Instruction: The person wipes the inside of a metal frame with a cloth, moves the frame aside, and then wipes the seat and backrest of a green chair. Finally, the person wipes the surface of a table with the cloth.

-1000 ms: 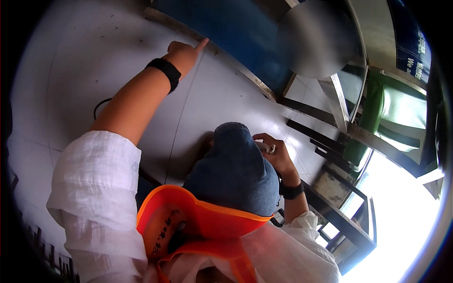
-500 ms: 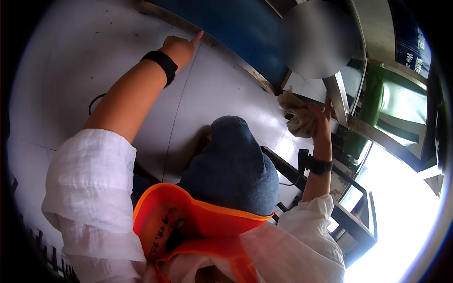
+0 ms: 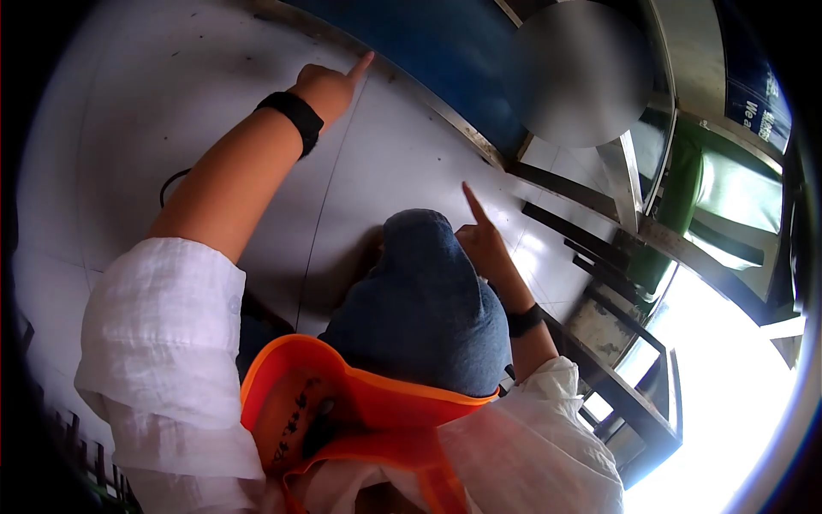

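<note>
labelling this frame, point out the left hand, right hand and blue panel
left hand [image 3: 324, 91]: head view, back of the hand
right hand [image 3: 488, 248]: head view, back of the hand
blue panel [image 3: 445, 62]: head view, flat face

Left hand [image 3: 324, 90] over pale tiled floor [image 3: 188, 94], index finger [image 3: 360, 67] out at the edge of the blue panel [image 3: 419, 47]; contact unclear. Right hand [image 3: 485, 248] beside the jeans [image 3: 415, 300] knee, index finger extended, other fingers curled, contents can't be told. Black bands [image 3: 295, 121] on both wrists. Orange apron [image 3: 390, 404] on lap.
</note>
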The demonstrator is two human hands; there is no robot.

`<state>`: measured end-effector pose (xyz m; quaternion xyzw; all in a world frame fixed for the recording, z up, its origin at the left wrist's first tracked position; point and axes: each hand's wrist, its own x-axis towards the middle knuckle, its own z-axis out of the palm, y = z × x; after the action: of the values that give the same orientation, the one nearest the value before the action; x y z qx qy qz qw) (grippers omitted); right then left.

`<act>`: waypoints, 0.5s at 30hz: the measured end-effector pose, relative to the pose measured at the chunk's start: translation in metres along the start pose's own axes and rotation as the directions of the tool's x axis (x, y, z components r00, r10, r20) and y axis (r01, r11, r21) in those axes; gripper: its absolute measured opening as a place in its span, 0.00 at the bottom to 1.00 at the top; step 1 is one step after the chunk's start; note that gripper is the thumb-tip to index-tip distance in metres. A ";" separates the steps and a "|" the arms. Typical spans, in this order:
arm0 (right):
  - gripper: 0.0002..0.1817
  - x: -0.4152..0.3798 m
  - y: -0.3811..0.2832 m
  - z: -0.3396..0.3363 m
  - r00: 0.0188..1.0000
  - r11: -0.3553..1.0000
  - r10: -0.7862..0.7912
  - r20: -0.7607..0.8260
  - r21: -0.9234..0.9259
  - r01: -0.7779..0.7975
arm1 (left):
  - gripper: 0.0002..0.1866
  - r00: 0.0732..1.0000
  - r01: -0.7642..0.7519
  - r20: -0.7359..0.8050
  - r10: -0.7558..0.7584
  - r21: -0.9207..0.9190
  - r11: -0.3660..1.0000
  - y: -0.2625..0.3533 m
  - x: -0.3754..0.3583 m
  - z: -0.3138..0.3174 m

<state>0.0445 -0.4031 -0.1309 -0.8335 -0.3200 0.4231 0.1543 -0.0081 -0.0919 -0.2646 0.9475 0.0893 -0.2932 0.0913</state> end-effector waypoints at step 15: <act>0.31 -0.001 0.021 0.075 0.970 0.998 -0.058 0.236 -0.010 0.062 | 0.47 1.000 -0.005 -0.026 0.006 0.053 0.999 0.001 -0.003 0.003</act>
<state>-0.0078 -0.4204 -0.1854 -0.7686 -0.3648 0.5115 0.1208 -0.0115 -0.0939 -0.2653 0.9536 0.0800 -0.2828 0.0657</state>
